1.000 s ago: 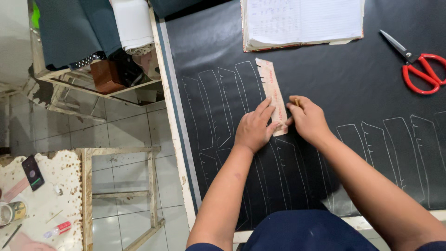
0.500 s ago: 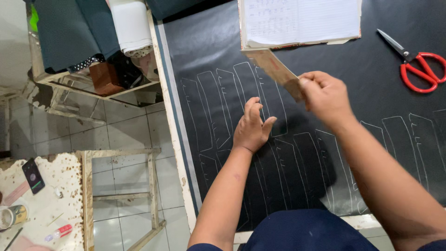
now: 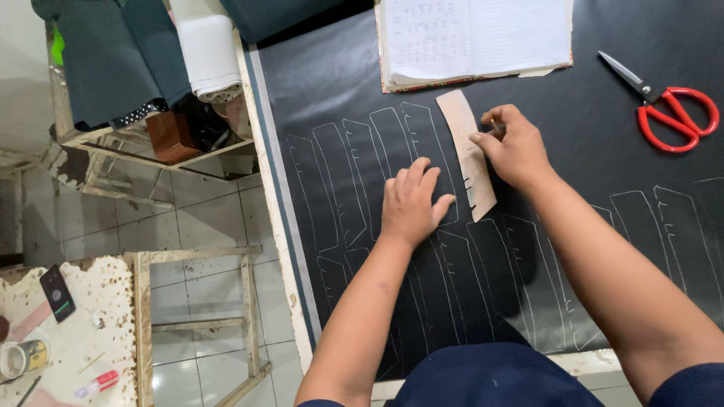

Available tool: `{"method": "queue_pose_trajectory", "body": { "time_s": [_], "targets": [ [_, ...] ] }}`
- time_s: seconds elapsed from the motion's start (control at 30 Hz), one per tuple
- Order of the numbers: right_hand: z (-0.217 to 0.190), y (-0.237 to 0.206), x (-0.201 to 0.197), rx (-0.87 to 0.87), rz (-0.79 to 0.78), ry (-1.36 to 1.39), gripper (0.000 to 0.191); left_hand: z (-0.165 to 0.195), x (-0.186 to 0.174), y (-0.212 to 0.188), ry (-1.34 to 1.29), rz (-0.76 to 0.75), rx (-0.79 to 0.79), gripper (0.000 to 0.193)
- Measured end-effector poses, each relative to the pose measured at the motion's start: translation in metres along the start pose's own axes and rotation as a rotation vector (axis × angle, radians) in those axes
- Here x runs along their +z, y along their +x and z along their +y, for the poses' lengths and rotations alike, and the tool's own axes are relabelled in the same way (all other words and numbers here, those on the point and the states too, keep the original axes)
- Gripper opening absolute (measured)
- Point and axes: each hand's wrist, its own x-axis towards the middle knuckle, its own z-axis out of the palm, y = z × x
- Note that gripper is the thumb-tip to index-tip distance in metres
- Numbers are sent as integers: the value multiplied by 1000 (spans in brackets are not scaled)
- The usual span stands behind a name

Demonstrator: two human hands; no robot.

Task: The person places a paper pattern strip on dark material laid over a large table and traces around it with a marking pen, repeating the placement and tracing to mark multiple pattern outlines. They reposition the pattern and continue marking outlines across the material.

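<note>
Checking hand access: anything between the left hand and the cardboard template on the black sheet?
Nothing visible. The left hand lies flat on the black sheet just left of the cardboard template, only bare chalk-marked sheet between them. The right hand already touches the template's right edge.

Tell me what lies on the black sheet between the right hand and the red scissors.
In the head view, nothing lies between the right hand and the red scissors: only bare black sheet, without chalk outlines on that stretch.

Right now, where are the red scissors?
The red scissors lie on the black sheet at the upper right, beyond the right hand, beside the open notebook.
</note>
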Motion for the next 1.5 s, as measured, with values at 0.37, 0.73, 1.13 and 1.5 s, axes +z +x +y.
{"method": "queue_pose_trajectory", "body": {
  "time_s": [0.37,0.73,1.13,1.5],
  "targets": [
    [5,-53,-33,-84,-344,-315,63,8,4,10,12,-123,-49,87],
    [-3,-51,-31,-24,-380,-411,63,4,8,13,-22,-129,-83,84],
    [0,-50,-32,-39,-396,-400,62,4,7,13,-14,-137,-84,85],
    [-5,-50,-32,-4,-409,-437,62,5,6,14,11,-160,-88,83]
  ]
}}
